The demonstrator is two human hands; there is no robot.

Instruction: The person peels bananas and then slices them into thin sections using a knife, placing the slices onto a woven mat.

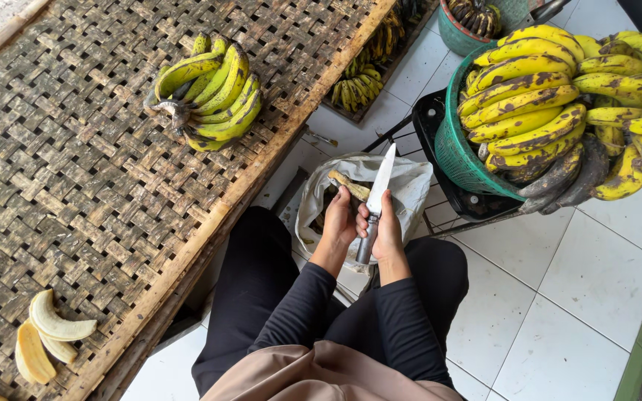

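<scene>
Held over the bag (410, 186), a soft, easily bruised banana (348, 186) is gripped at its end by the left hand (338, 226); the knife (375, 200) is clenched by its handle in the right hand (388, 230).

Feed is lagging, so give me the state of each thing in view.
Left hand: holding a banana peel.
Right hand: gripping steel knife, blade up.
White plastic bag: open.
Green mesh basket: heaped with unpeeled bananas.
Pale peeled bananas: lying on woven tray.

Both forearms reached toward twelve o'clock, the left hand (340, 220) curled closed, the right hand (385, 225) fisted just beside it.
</scene>
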